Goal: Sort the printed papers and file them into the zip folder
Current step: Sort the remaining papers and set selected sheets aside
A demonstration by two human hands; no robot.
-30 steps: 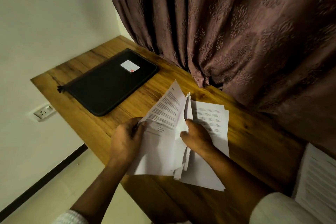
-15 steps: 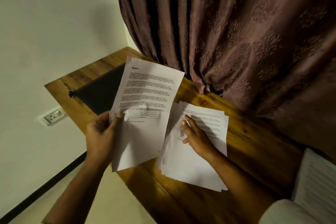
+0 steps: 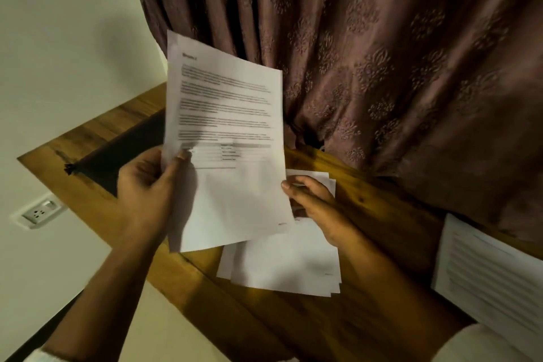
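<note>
So the sheet [image 3: 226,114] is higher up in front of me than half a second ago, with my left hand [image 3: 147,185] pinching its left edge. My right hand [image 3: 314,209] has left the stack [image 3: 282,270] for the sheet's right edge, though I can't tell if it's actually gripping. The zip folder [image 3: 123,156] sits on the counter [image 3: 382,214], half hidden behind the sheet. I'd say I'm still sorting, not filing.
</note>
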